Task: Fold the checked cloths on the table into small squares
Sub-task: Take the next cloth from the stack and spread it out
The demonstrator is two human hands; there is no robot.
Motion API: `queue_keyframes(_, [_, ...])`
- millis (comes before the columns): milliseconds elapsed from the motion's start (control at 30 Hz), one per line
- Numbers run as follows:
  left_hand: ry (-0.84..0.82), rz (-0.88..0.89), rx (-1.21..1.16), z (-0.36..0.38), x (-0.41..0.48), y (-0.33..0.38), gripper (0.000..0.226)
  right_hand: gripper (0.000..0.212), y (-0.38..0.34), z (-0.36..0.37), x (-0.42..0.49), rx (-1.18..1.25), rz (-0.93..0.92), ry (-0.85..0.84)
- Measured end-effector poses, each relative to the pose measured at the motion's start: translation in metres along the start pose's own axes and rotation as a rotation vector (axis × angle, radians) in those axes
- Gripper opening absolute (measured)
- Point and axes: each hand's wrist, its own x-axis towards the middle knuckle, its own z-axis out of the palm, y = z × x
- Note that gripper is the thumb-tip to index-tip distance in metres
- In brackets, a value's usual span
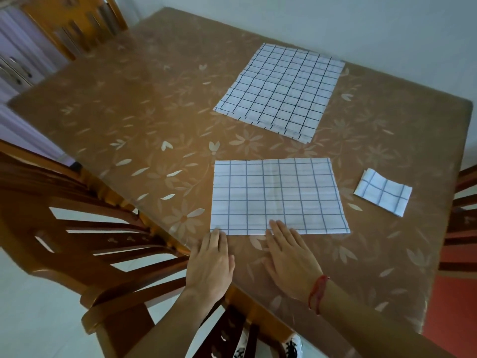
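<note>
While both hands lie flat, fingers together — left hand (210, 264) at cloth (278, 196) near-left corner, right hand (290, 257) mid-edge; long axis left-right.

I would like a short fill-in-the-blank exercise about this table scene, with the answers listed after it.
1. Both hands, left hand and right hand, rest at the ____ edge of the flat cloth.
2. The small folded square lies to the ____ of that cloth.
3. The cloth stack lies on the ____ side of the table.
4. A red ____ circles the right wrist.

Answers: near; right; far; string
</note>
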Motion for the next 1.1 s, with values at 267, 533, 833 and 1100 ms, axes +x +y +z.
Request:
queue_keyframes(267, [-0.011,0.008,-0.039,0.004,0.000,-0.001,0.057,0.069,-0.050,-0.004,0.025,0.093,-0.157,-0.023])
queue_keyframes(533, [-0.023,-0.016,-0.045,-0.004,0.000,0.001,0.053,0.064,-0.013,0.008,-0.002,0.052,-0.026,-0.068])
queue_keyframes(833, [-0.004,-0.025,-0.021,-0.007,0.000,0.005,0.053,0.077,0.080,0.000,-0.060,0.039,0.250,-0.125])
queue_keyframes(1100, [-0.037,-0.054,-0.023,-0.010,0.003,0.006,0.050,0.073,0.097,-0.009,-0.067,0.076,0.314,-0.036])
